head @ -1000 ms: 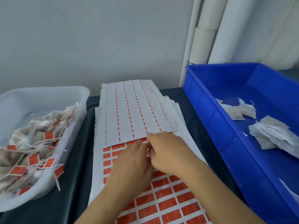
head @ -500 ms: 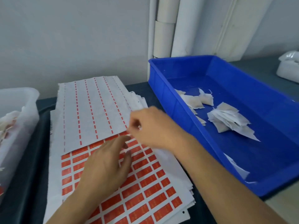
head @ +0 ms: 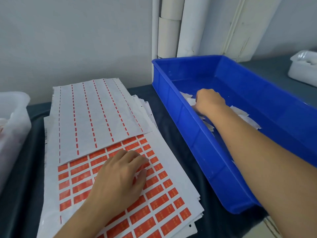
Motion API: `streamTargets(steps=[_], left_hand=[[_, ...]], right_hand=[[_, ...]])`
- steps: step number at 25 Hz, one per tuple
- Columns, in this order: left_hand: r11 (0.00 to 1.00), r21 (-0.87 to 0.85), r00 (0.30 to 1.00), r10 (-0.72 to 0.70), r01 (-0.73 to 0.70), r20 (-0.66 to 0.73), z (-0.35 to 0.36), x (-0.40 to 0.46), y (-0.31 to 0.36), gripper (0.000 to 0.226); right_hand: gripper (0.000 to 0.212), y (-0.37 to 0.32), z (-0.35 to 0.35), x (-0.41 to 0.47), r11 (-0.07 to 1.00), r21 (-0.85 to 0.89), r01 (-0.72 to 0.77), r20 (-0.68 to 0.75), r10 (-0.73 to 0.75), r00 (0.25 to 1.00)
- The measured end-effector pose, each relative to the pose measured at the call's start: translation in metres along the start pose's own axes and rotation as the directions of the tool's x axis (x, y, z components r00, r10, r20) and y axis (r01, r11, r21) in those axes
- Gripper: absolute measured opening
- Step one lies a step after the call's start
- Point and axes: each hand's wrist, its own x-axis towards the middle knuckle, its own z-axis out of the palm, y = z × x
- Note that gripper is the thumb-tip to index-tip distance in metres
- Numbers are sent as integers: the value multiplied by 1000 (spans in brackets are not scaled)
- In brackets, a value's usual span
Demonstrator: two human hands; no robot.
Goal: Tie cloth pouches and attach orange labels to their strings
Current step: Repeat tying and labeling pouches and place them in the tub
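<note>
The left hand [head: 120, 176] lies flat, fingers relaxed, on the orange label sheet [head: 159, 203], hiding several labels. A used sheet [head: 96, 117] with thin orange strips overlaps the label sheet's far end. The right hand [head: 208, 102] reaches into the blue bin [head: 197, 145], fingers curled down among white pouches [head: 247, 117]; whether it grips one cannot be told, since the fingertips are hidden. At the left edge a clear tub [head: 15, 121] is cut off, its contents blurred. All sit on a dark surface [head: 163, 107].
</note>
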Motion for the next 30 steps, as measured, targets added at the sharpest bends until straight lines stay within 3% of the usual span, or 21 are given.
streamTargets(steps=[5,11,14,16,19,24,27,30], left_hand=[[1000,-14,998,27,-28,-56,3,0,-3,34],[999,-21,998,37,-38,-49,4,1,-5,45],[998,-59,999,21,-23,-41,4,1,-7,47],[992,-125,999,-16,10,-50,3,1,-9,40],[963,-260,993,-96,76,-64,-3,-3,-12,32],[853,-497,959,-253,159,-128,-25,-8,-20,27],[742,-649,922,-353,170,-162,-34,-8,-31,35],[672,-720,885,-427,175,-183,-36,-10,-49,57]], right_hand=[[22,-6,15,14,998,-61,0,-57,-4,998],[30,-1,19,19,997,-39,-59,-189,51,981],[13,-3,9,18,998,14,-62,-315,63,947],[5,-11,-6,15,999,44,3,-402,15,915],[11,-30,-38,4,985,75,153,-492,-97,865],[12,-80,-77,-30,858,102,503,-638,-331,695],[14,-111,-76,-60,677,238,697,-574,-481,663],[10,-133,-57,-87,588,308,748,-359,-656,664]])
